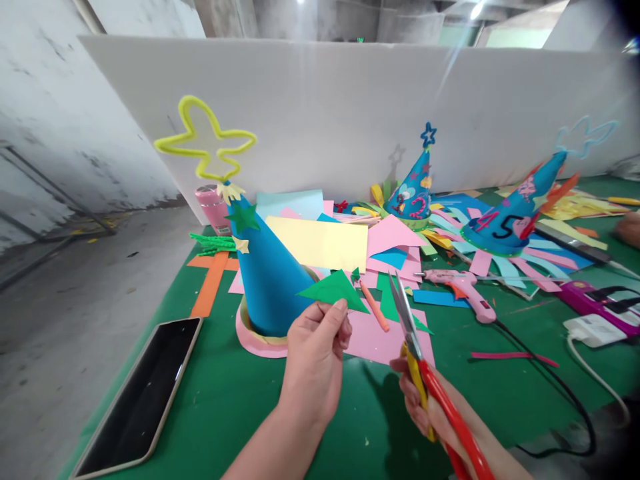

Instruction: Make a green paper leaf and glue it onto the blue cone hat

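Observation:
Between thumb and fingers, my left hand pinches a green paper piece with pointed corners. My right hand grips a pair of scissors with red and yellow handles; the blades point up and look nearly closed. The paper and blades are apart. Just behind my left hand stands a blue paper cone hat with a pink and yellow brim, a green star and a yellow bent pipe-cleaner shape on top. An orange crayon-like stick lies on the sheets between my hands.
A phone lies at the left table edge. On the right are a pink glue gun with its cord, a purple power strip and a white charger. Two decorated hats stand behind. Another person's hand shows at far right.

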Demonstrator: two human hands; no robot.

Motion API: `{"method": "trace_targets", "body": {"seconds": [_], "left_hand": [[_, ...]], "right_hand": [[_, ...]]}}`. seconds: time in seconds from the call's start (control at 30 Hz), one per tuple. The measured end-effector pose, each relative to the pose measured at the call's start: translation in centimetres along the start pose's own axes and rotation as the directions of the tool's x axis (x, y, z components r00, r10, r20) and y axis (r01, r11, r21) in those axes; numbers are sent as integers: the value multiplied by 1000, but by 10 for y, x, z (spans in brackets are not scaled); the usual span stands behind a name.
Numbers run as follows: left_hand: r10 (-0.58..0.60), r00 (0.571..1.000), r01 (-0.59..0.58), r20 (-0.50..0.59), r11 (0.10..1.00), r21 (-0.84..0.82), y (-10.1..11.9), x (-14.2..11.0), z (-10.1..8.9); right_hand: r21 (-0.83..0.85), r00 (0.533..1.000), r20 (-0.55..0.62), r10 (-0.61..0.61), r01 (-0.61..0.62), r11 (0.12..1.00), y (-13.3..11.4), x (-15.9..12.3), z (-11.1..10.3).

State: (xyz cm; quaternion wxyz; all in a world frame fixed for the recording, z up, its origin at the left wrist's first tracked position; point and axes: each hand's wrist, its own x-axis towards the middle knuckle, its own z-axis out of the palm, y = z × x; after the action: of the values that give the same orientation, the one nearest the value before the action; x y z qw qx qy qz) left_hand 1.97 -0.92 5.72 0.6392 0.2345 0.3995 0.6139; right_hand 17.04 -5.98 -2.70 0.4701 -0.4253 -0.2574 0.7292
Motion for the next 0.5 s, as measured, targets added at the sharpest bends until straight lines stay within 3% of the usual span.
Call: {"method": "trace_targets", "body": {"seconds": [0.17, 0.33, 0.4, 0.5], "left_hand": [[57, 998, -58, -27, 998, -24, 13, 8, 12], [64, 998, -64, -3, 998, -14, 8, 12, 16], [52, 999, -52, -4, 999, 10, 5, 13, 17], [43, 999, -43, 0, 997, 62, 2, 16, 19]], "right_hand": [[36, 991, -17, 136, -135, 990, 16, -3, 7], [83, 963, 18, 270, -271, 959, 17, -6, 19], [164, 962, -27, 273, -265, 950, 15, -2, 23], [224, 977, -105, 185, -158, 962, 13, 5, 25]]}}
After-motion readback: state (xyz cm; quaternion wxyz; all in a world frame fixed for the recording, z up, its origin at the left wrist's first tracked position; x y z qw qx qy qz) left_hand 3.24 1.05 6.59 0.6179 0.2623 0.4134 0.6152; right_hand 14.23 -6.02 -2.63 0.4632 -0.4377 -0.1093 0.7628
